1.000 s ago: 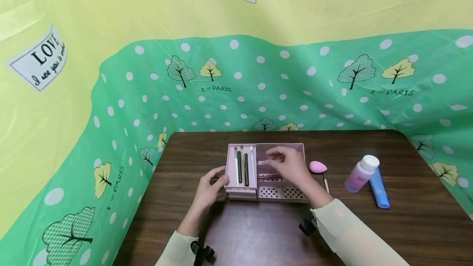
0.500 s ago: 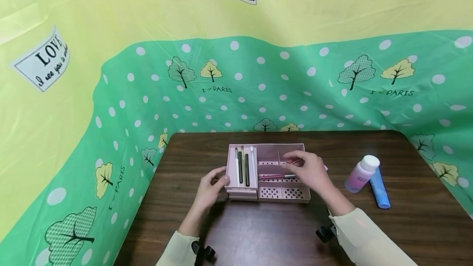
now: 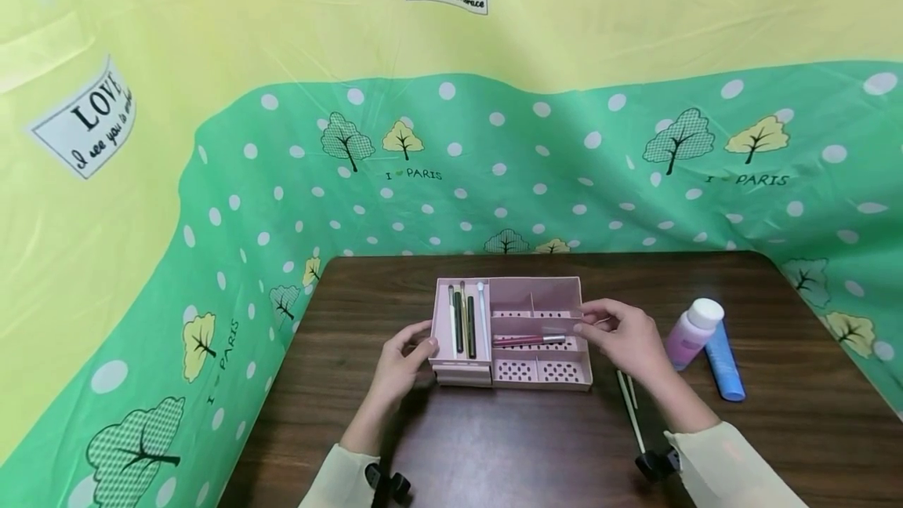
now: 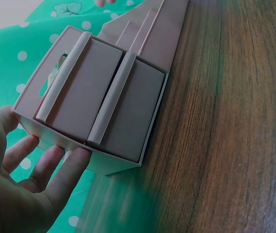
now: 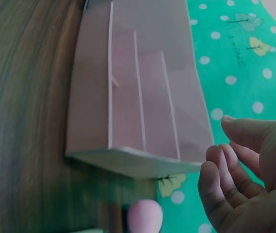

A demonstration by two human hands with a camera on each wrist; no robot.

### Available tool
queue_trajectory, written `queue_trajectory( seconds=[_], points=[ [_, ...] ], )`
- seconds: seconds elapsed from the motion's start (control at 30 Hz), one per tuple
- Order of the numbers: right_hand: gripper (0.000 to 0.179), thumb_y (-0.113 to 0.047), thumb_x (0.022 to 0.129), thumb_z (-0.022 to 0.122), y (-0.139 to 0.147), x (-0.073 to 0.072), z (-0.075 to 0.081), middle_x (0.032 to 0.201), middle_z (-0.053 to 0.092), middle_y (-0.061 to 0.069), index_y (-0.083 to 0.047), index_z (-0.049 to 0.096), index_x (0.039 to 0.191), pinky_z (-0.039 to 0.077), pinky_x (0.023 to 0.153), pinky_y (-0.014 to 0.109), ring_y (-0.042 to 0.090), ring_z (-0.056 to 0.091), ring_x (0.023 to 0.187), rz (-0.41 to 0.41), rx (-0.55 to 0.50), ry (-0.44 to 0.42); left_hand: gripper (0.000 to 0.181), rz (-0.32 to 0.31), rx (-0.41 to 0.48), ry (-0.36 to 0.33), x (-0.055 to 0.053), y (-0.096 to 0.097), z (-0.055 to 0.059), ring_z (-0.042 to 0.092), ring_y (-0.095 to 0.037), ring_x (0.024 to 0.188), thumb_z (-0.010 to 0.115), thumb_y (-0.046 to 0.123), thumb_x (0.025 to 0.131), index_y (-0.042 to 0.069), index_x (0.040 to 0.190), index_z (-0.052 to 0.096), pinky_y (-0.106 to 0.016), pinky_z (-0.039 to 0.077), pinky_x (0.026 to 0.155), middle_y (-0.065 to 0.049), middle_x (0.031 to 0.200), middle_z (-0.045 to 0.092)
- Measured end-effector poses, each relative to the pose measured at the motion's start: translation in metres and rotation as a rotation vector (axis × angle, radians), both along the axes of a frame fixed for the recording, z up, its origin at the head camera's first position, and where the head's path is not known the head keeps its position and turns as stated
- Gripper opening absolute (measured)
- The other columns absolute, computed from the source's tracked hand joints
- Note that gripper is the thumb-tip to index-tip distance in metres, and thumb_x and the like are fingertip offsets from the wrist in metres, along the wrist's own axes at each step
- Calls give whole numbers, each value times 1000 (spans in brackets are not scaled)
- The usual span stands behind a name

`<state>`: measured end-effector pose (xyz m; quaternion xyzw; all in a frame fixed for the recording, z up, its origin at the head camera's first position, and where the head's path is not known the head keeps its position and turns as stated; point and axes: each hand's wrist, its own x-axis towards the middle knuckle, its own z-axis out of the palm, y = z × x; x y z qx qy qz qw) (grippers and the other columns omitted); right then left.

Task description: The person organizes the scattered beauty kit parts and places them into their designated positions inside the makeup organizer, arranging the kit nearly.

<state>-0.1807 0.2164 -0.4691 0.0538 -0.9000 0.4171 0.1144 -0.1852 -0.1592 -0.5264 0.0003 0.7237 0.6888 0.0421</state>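
Observation:
A pink makeup organizer stands on the table, several slim brushes and pens lying in its left top tray. A dark pink tube with a silver end lies across its middle right compartment. My left hand rests against the organizer's left side; in the left wrist view its extended fingers touch the wall beside two drawers. My right hand is at the organizer's right edge, fingers loosely bent around nothing. In the right wrist view its fingertips are close to the side wall; I cannot tell whether they touch.
Right of the organizer lie a pink makeup sponge, hidden in the head view, and thin pale sticks under my right forearm. Farther right are a pink bottle with white cap and a blue tube. A patterned curtain hangs behind.
My right hand has moved right, from over the back compartments to the organizer's right edge, uncovering the compartments and the thin sticks. My left hand stays in place.

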Motion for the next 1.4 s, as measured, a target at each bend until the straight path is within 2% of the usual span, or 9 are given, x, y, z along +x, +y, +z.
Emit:
queue_trajectory(
  seconds=[0.17,0.3,0.63,0.8,1.03,1.23,1.4],
  points=[
    [29,-14,84,85,11,6,-8,90,75,7,-3,75,109,53,63,17,7,65,74,-41,22,1,38,8,-25,41,0,1,-2,67,-17,89,71,14,97,9,134,67,-43,63,77,-16,106,66],
    [28,-13,84,86,19,10,-18,90,75,8,-1,75,107,53,62,18,6,63,73,-65,28,-27,37,13,-19,45,-1,1,-3,67,-17,89,71,14,96,9,133,68,-36,63,74,-14,105,67],
    [27,-13,83,84,37,21,-44,83,72,7,1,74,104,48,57,21,7,60,67,-140,77,-84,39,12,6,18,0,2,-2,68,-16,89,71,13,97,7,135,65,-39,64,72,-13,108,65],
    [26,-14,85,81,43,27,-53,82,73,8,2,74,104,48,55,24,12,61,68,-165,109,-129,40,11,11,10,-1,2,-4,68,-16,89,71,13,97,7,136,65,-42,64,73,-13,108,65],
    [26,-17,90,74,52,33,-63,82,73,11,3,72,108,50,44,33,16,60,51,-210,64,-264,39,19,1,6,1,1,-2,68,-17,89,71,13,96,7,134,66,-40,64,74,-14,110,66],
    [30,-21,92,72,56,34,-69,82,74,10,3,71,110,49,43,33,16,60,48,-208,84,-294,41,17,-4,4,2,2,-2,68,-17,90,71,14,96,7,136,65,-39,64,75,-14,110,66],
    [31,-22,90,74,57,33,-70,82,76,10,2,72,109,48,44,34,16,59,46,-208,113,-295,40,16,-13,6,0,1,-3,68,-18,90,71,15,96,8,136,65,-44,64,76,-16,112,66]
  ],
)
